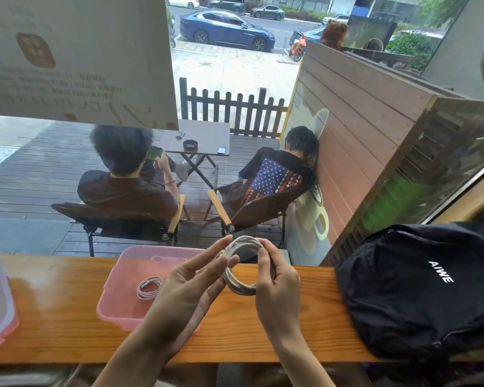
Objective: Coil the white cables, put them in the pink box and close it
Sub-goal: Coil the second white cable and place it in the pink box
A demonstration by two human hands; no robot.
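Hands hold the coil (242,268) up, right hand (277,277) pinching it and left hand (192,277) loose with fingers touching it, just right of the box (118,291), nearer the left hand.

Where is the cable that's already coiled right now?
In the head view, the small coiled cable lies inside the open pink box on the wooden counter, just left of the left hand.

Head-worn view, forward and down, close over wooden counter (291,317).
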